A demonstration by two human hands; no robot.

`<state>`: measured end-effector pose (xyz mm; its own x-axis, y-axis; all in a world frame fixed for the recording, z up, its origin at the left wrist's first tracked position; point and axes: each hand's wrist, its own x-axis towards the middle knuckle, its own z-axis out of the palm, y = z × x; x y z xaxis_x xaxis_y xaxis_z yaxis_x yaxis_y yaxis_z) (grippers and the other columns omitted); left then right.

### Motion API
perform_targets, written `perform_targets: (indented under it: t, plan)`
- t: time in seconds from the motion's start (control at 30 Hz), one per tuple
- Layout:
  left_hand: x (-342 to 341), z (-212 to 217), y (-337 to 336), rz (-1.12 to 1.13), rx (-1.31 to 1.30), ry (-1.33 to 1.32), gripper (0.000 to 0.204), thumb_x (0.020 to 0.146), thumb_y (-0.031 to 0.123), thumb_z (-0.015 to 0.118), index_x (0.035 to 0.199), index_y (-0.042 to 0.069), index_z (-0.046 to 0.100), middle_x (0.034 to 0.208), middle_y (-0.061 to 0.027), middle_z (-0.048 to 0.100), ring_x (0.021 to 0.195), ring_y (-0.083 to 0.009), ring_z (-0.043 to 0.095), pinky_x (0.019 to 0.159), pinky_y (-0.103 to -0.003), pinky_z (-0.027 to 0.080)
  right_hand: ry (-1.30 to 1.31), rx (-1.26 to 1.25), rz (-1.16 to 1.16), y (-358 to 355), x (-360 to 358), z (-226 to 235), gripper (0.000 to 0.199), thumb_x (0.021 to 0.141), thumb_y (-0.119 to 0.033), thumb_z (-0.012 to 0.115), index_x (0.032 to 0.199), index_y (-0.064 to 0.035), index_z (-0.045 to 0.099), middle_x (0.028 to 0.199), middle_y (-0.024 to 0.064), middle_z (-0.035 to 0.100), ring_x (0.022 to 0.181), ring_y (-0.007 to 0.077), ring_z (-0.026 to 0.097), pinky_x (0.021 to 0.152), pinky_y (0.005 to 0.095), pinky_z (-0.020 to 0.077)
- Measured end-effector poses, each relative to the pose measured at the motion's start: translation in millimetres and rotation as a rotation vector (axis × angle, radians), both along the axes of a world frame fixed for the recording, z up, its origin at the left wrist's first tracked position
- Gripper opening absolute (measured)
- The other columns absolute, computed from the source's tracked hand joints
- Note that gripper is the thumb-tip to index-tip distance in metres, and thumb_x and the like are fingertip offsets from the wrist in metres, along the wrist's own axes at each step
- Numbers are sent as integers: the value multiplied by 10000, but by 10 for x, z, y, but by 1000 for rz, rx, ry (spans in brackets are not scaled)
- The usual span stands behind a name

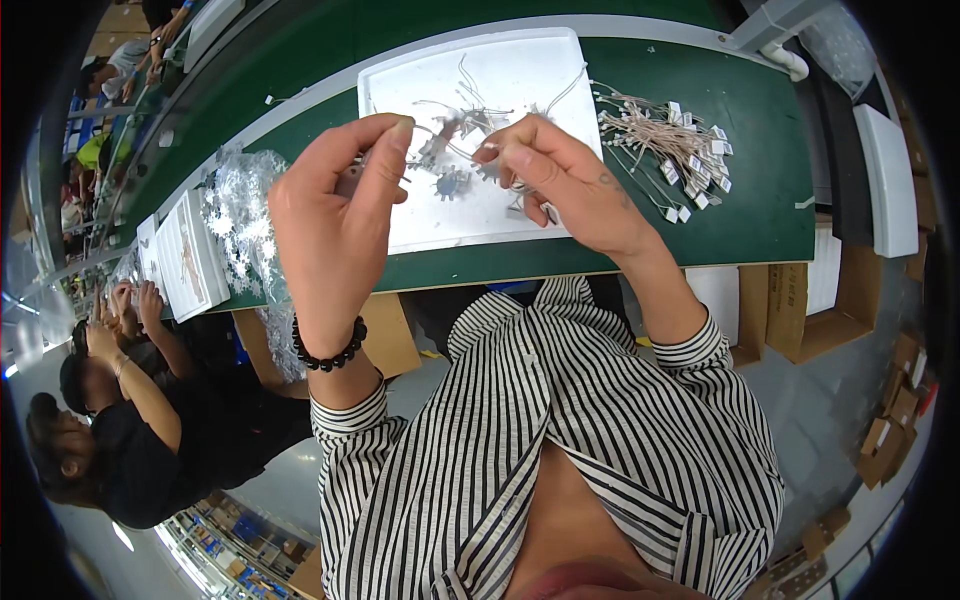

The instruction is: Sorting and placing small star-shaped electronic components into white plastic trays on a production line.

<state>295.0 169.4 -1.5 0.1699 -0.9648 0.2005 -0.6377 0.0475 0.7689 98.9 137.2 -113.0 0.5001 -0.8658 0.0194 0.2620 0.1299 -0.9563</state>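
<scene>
My left hand (342, 200) is raised over the left part of a white tray (400, 88), thumb and forefinger pinched on a thin pale cord (446, 141). That cord runs across to my right hand (578, 185), whose thumb and forefinger close on it, with the other fingers curled. Beneath and between the hands lie several silver snowflake-like pieces (452, 184), some with cords that trail over the tray's far part. A few pieces near my fingers are blurred, so I cannot tell whether one hangs from the held cord.
Right of the tray, a heap of beige cords (665, 140) with white tags rests on the green table (770, 150). A clear plastic bag (243, 215) of silver snowflake pieces stands at the left. Further left, co-workers sit beside another white tray (205, 262). Cardboard boxes (790, 310) stand below right.
</scene>
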Motion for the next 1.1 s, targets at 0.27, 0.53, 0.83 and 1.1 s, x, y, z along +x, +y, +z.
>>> perform_targets:
  t: [0.27,0.53,0.83,1.1]
  plan:
    - [207,171,82,208,-104,92,230,918,178,753,1031,-21,766,710,-47,683,556,-90,542,537,-213,467,-162,200,-166,24,54,139,142,1090,-188,464,1049,-79,545,961,107,687,677,109,533,476,186,363]
    - [365,203,38,203,-50,-125,186,906,144,732,996,-15,771,756,-45,716,604,-112,581,562,-232,468,-111,129,-142,41,30,130,159,1066,-176,496,1125,-55,582,757,46,635,610,113,499,511,177,341]
    - [619,-21,-332,-190,153,75,209,939,182,717,1047,15,780,791,-41,714,624,-104,610,537,-218,470,467,-281,-60,-421,681,264,413,976,-216,626,1327,-2,582,697,28,595,582,101,454,568,211,347]
    - [3353,-814,-1500,204,426,-936,368,865,259,679,1214,151,722,1091,-110,755,959,-389,697,829,-471,561,406,-8,-301,-480,691,379,418,954,-172,611,1335,-6,561,827,61,629,585,81,438,543,208,328]
